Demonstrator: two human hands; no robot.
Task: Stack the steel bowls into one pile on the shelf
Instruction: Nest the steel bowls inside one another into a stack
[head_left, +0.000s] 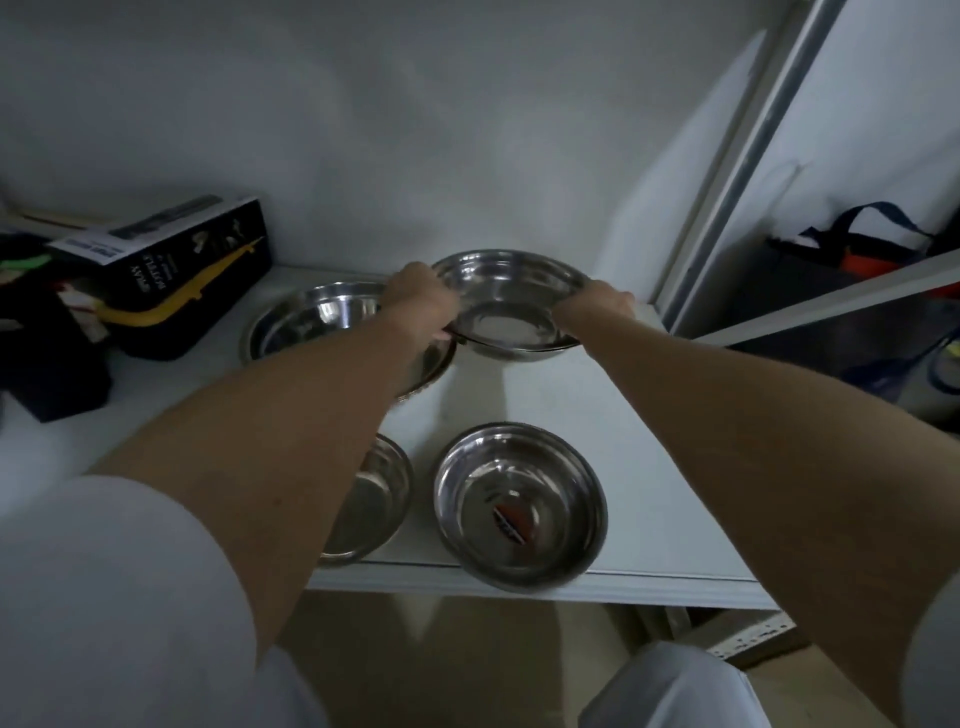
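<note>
Occupying the left end of the white shelf (597, 415) was a black printed box (176, 260) with a yellow plastic strip across it, glossy cardboard, rectangular. Next, a wide shallow steel bowl (311, 317), polished and round, sat at the back, partly hidden by the left forearm. The left hand (421, 306), arm outstretched, had its fingers clamped on the left rim of the held steel bowl (511, 306), tilted toward the camera at the back right of the shelf; whether its underside touched the shelf could not be told. The right hand (597, 309) gripped the opposite rim. At the front edge stood a small bowl (371, 499), half covered, and a deeper bowl (519, 504) bearing a label inside.
</note>
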